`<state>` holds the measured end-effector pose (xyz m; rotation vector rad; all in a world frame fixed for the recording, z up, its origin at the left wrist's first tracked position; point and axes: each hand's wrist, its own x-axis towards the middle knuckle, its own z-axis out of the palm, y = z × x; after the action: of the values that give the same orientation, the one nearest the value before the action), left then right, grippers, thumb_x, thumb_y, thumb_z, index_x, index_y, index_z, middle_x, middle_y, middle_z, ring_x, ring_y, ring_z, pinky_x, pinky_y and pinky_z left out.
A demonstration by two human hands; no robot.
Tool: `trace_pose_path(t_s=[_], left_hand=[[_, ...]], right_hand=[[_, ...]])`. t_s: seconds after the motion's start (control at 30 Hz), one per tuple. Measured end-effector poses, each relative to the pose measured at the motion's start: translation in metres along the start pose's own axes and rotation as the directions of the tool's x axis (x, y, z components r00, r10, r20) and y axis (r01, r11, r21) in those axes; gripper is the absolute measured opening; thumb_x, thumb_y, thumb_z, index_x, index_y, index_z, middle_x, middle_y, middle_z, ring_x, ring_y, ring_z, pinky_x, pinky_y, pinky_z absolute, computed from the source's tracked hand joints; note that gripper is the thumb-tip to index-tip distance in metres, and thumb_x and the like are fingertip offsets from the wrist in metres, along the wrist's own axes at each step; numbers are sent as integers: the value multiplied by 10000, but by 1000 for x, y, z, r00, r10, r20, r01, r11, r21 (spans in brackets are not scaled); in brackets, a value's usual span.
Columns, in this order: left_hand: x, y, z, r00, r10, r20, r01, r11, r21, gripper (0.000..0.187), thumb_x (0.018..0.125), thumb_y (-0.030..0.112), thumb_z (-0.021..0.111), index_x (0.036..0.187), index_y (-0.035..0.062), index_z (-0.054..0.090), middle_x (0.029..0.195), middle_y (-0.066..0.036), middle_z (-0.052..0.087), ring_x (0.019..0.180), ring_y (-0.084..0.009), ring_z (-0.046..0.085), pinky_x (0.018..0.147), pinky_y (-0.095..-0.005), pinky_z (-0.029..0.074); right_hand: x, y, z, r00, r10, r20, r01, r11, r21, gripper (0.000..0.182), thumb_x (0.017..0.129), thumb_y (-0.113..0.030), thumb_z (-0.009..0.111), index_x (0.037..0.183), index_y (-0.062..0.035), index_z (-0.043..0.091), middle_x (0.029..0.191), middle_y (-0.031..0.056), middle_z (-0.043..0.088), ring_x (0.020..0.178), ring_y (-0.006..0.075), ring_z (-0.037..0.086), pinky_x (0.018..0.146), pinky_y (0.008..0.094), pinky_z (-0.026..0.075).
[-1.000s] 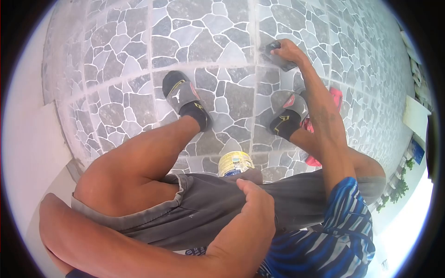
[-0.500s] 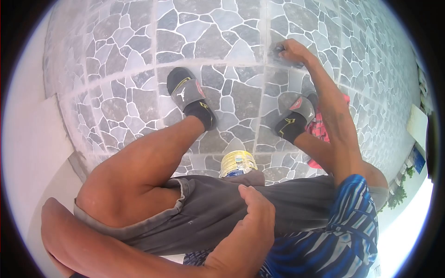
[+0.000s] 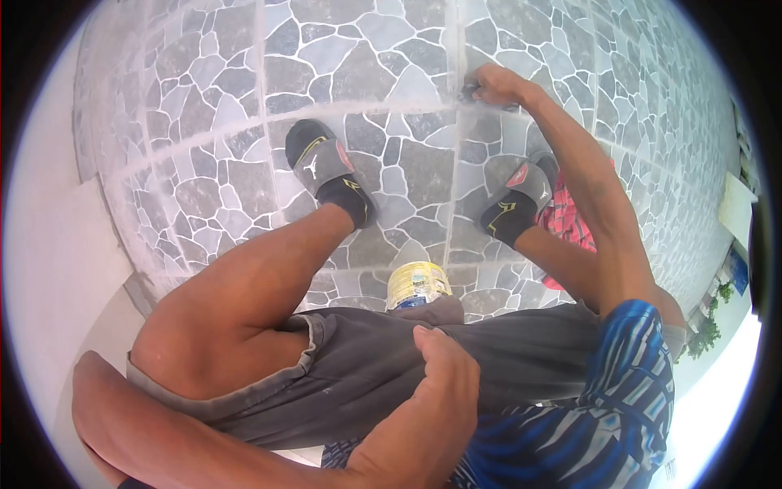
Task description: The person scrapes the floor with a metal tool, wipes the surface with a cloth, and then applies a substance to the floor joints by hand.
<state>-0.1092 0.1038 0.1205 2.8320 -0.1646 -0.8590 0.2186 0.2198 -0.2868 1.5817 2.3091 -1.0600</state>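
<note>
My right hand [image 3: 498, 85] reaches down to the stone-patterned floor [image 3: 407, 175], its fingers closed on a small dark grey object [image 3: 469, 90]. This object is pressed to the floor beside a joint between tiles; its kind is mostly hidden by the fingers. My left hand [image 3: 440, 383] lies over the lap of my grey shorts [image 3: 358, 359], thumb pointing up. The other fingers of that hand are hidden from view. A yellow bucket [image 3: 417, 281] stands between my legs, partly covered by the shorts.
My feet in black socks and grey slides [image 3: 326, 167] rest on the floor on either side. A pink and black cloth [image 3: 568, 220] lies by the right foot. A pale wall [image 3: 61, 212] runs along the left, and green plants [image 3: 707, 330] show at the far right.
My right hand has slid a little to the left along the floor with the dark object. My left hand stays nearly where it was.
</note>
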Motion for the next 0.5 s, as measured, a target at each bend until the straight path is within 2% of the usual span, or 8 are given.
trace_pose_path(t_s=[0.07, 0.17, 0.2, 0.27, 0.37, 0.43, 0.47, 0.5], left_hand=[[-1, 2, 0, 1000, 10, -2, -10, 1000, -3, 478, 970, 284, 433, 1250, -49, 631, 1182, -226, 634, 1107, -357, 592, 1005, -496, 441], [3, -7, -1, 996, 81, -27, -84, 989, -122, 478, 970, 267, 411, 1231, -68, 631, 1159, -269, 661, 1054, -389, 633, 968, -503, 481], [3, -8, -1, 996, 80, -33, -83, 989, -125, 479, 970, 268, 411, 1232, -68, 631, 1159, -269, 661, 1053, -389, 633, 967, -503, 481], [4, -8, -2, 996, 82, -39, -86, 989, -122, 480, 970, 267, 411, 1234, -68, 631, 1156, -267, 661, 1052, -389, 632, 967, -503, 482], [5, -7, 0, 997, 74, -30, -77, 989, -128, 479, 969, 266, 413, 1238, -67, 629, 1151, -265, 660, 1054, -391, 631, 970, -503, 482], [6, -8, -2, 996, 79, -31, -82, 988, -129, 481, 969, 267, 417, 1245, -68, 626, 1155, -268, 656, 1060, -395, 630, 973, -505, 481], [4, -10, -8, 999, 44, 8, -44, 997, -66, 479, 965, 277, 429, 1245, -57, 628, 1163, -244, 645, 1081, -376, 611, 989, -499, 462], [0, -12, -18, 999, 4, 43, -4, 1000, -4, 477, 962, 286, 440, 1245, -47, 631, 1171, -221, 634, 1102, -357, 593, 1005, -493, 443]], right_hand=[[7, 10, -4, 996, -9, 88, 14, 998, -61, 360, 793, -88, 688, 1152, -67, 712, 1029, 202, 722, 987, 392, 681, 864, 468, 527], [4, 4, -18, 993, 114, 24, -117, 982, 146, 351, 785, -83, 694, 1136, -76, 714, 1037, 202, 718, 985, 390, 679, 853, 470, 525], [4, -5, -6, 996, 39, 74, -40, 999, 16, 335, 783, -81, 687, 1117, -69, 715, 1030, 204, 718, 975, 393, 679, 839, 467, 523], [10, -7, -10, 983, -105, 152, 125, 983, -133, 315, 790, -78, 684, 1102, -63, 715, 1007, 202, 717, 966, 397, 677, 829, 468, 519], [5, -14, -31, 998, 65, -17, -65, 998, 16, 299, 792, -72, 677, 1089, -54, 715, 969, 198, 712, 957, 401, 672, 829, 472, 519], [9, -20, -17, 992, -61, 111, 72, 993, -95, 293, 794, -71, 676, 1084, -52, 717, 978, 198, 715, 965, 398, 673, 825, 477, 517], [9, -17, -13, 978, -112, 173, 138, 980, -145, 290, 795, -71, 675, 1082, -51, 718, 982, 198, 716, 969, 396, 673, 823, 480, 517], [9, -10, -22, 996, -34, 79, 41, 996, -79, 312, 797, -65, 677, 1106, -64, 722, 1005, 195, 718, 988, 398, 670, 838, 476, 520]])
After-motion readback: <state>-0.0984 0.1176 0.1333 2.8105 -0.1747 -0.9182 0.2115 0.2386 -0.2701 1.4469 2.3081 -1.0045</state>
